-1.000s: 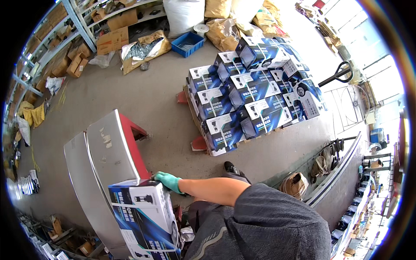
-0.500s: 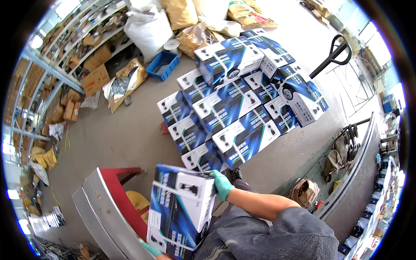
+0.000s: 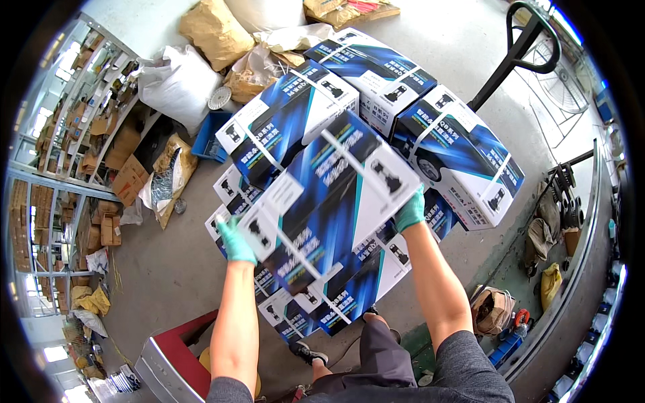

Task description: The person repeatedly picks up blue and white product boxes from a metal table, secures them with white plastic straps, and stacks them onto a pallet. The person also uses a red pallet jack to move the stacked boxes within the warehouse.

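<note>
Grips the left end of a printed carton (image 3: 329, 208) with the green-gloved left hand (image 3: 238, 242). Clasps the opposite end with the green-gloved right hand (image 3: 411, 211). Holds the carton between both hands, in front of the body and above the near part of a stack of similar cartons (image 3: 366, 272), hiding much of the stack from view. Cannot tell of any contact with the cartons underneath. Shows blue, black and white on the carton, with pale straps across, slanting from lower left to upper right in the view.

Just beyond, on the stack: a left upper carton (image 3: 292, 111), a far upper carton (image 3: 373, 67) and, past the right hand, a right upper carton (image 3: 463, 154). Below the stack's near edge, a dark shoe (image 3: 309, 353). Behind the stack, at upper right, a black looped handle (image 3: 516, 59). To the upper left, a blue bin (image 3: 209, 138) near a white sack (image 3: 178, 87), with a brown sack (image 3: 216, 33) beyond. At far left, shelving (image 3: 67, 183) with cardboard boxes. At lower left, near the left forearm, a silver-and-red metal piece (image 3: 168, 359).
</note>
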The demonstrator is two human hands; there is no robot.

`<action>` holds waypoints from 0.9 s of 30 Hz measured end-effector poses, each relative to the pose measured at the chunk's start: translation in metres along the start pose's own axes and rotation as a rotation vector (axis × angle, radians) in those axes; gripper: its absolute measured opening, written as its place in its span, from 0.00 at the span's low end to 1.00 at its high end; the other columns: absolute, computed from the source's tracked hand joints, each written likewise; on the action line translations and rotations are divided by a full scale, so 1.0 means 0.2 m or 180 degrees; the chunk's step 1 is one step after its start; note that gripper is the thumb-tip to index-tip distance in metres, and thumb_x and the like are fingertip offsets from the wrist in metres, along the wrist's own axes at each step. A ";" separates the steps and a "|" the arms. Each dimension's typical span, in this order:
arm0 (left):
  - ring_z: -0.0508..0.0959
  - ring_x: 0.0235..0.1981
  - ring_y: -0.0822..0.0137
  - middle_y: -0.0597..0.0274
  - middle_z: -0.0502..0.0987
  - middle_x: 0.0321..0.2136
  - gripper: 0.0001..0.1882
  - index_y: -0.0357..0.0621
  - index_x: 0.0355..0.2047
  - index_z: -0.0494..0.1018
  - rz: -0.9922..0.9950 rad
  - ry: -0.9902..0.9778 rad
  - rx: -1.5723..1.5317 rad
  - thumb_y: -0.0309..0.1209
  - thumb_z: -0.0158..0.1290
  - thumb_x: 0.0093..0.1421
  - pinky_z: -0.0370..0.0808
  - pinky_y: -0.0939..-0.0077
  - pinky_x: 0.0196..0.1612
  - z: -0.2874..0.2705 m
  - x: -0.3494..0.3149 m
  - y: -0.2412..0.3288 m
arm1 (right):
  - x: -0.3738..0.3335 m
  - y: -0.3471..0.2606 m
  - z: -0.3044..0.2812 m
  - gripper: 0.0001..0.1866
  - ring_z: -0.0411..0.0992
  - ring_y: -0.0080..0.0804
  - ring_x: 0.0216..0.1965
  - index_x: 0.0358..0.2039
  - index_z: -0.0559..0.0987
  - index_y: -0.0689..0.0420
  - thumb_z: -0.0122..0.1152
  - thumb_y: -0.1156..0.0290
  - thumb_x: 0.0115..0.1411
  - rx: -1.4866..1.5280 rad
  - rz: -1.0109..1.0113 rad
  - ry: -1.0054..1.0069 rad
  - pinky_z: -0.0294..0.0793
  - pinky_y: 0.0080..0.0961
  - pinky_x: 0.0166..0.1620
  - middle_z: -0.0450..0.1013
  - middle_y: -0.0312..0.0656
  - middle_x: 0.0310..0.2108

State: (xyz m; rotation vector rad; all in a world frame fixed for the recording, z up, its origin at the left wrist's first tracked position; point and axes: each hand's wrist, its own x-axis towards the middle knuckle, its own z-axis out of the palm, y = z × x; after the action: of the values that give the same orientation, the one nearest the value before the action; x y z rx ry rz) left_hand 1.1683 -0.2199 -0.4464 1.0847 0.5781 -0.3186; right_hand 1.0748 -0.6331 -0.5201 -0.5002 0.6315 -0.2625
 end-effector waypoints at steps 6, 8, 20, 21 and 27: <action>0.80 0.48 0.62 0.55 0.77 0.50 0.23 0.44 0.58 0.68 0.1268 -0.0135 0.0485 0.42 0.53 0.68 0.80 0.69 0.50 0.30 0.22 -0.23 | 0.03 0.12 -0.28 0.42 0.52 0.47 0.73 0.74 0.48 0.59 0.49 0.48 0.70 -0.4124 -0.1270 0.0155 0.49 0.46 0.72 0.54 0.54 0.72; 0.79 0.50 0.55 0.51 0.74 0.52 0.24 0.48 0.61 0.62 0.0422 -0.0836 -0.0152 0.36 0.52 0.67 0.80 0.60 0.54 0.37 0.18 -0.14 | -0.09 0.19 -0.27 0.50 0.47 0.53 0.74 0.73 0.45 0.63 0.59 0.52 0.63 -0.5924 -0.1356 0.0354 0.49 0.50 0.72 0.50 0.55 0.73; 0.80 0.46 0.61 0.50 0.75 0.52 0.38 0.38 0.65 0.55 0.0644 0.0204 0.1158 0.54 0.51 0.68 0.82 0.68 0.46 0.47 0.31 -0.14 | -0.12 0.36 -0.21 0.46 0.40 0.58 0.75 0.73 0.45 0.66 0.46 0.45 0.68 -0.6530 -0.1539 0.0272 0.34 0.52 0.74 0.46 0.58 0.73; 0.81 0.43 0.63 0.51 0.77 0.49 0.39 0.38 0.64 0.56 0.0834 0.0270 0.1431 0.56 0.50 0.68 0.82 0.69 0.45 0.39 0.37 -0.15 | -0.11 0.38 -0.21 0.46 0.40 0.58 0.75 0.73 0.45 0.66 0.46 0.45 0.68 -0.6613 -0.1588 0.0260 0.34 0.52 0.74 0.46 0.58 0.74; 0.79 0.47 0.59 0.49 0.79 0.48 0.35 0.37 0.61 0.65 0.1119 0.0257 0.3523 0.56 0.47 0.69 0.74 0.65 0.49 0.23 0.39 -0.12 | -0.11 0.35 -0.18 0.50 0.38 0.58 0.75 0.73 0.43 0.66 0.49 0.44 0.66 -0.6694 -0.1361 0.0186 0.32 0.52 0.74 0.44 0.59 0.74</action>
State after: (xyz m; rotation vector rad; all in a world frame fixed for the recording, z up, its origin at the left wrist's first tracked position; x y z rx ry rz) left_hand 1.2317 -0.2688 -0.4938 2.2400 0.2363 -0.2817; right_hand 1.0407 -0.5773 -0.5709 -2.6639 0.6585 0.1055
